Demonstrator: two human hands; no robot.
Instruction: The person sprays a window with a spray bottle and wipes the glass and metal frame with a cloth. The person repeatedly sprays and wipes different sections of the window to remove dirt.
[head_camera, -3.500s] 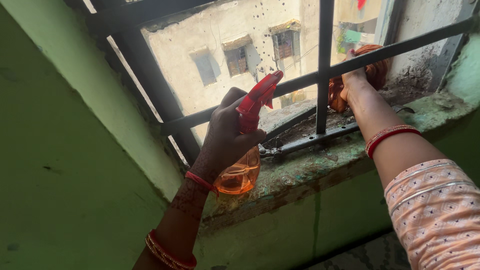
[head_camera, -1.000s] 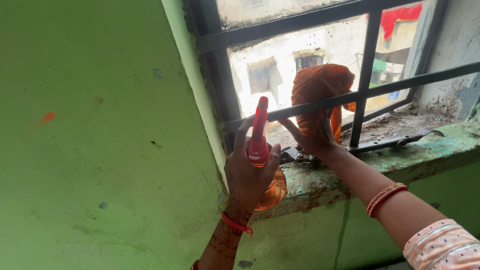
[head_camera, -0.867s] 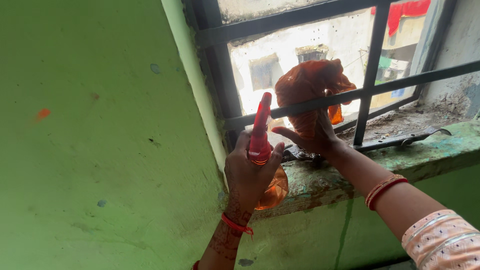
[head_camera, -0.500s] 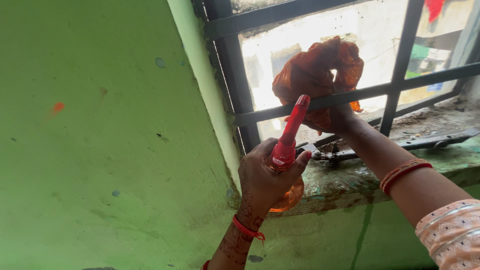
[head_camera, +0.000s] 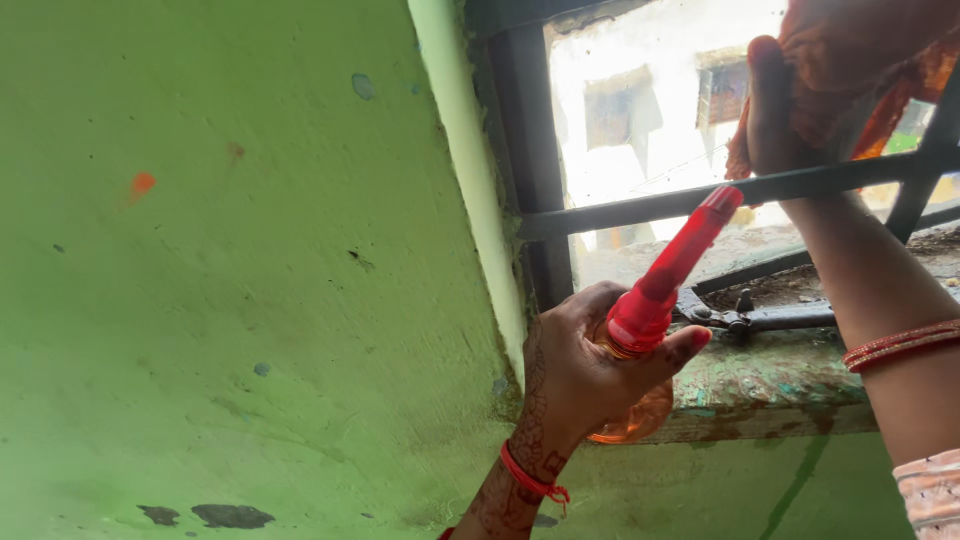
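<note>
The left hand (head_camera: 585, 365) is wrapped round the neck of a spray bottle (head_camera: 655, 310), low against the edge of the window sill (head_camera: 770, 385); fingers are curled shut about the collar just under the red spray head, thumb across the front. The red nozzle is tilted up and to the right, toward the lower horizontal bar of the window grille (head_camera: 690, 200); the orange translucent body hangs below the hand, only its lower curve showing.

The right hand (head_camera: 775, 110) is raised at the top right, past the bar, closed on a bunched orange cloth (head_camera: 860, 55); the thumb stands up along the cloth's left side; the other fingers are hidden in the folds, so how tightly they are pressed cannot be told.

Handling, judged: the bottle is taken as light, thin plastic, rigid at the head and somewhat yielding in the body, possibly slick if wet; the neck, where it is now held, is judged the surest place, a forefinger being free for the trigger. The cloth is soft and limp, with no shape of its own; it is best gathered in a fistful, as here.

A rusted metal latch (head_camera: 745, 318) lies on the sill, just right of the left hand; the green wall (head_camera: 250, 280) fills the left.
</note>
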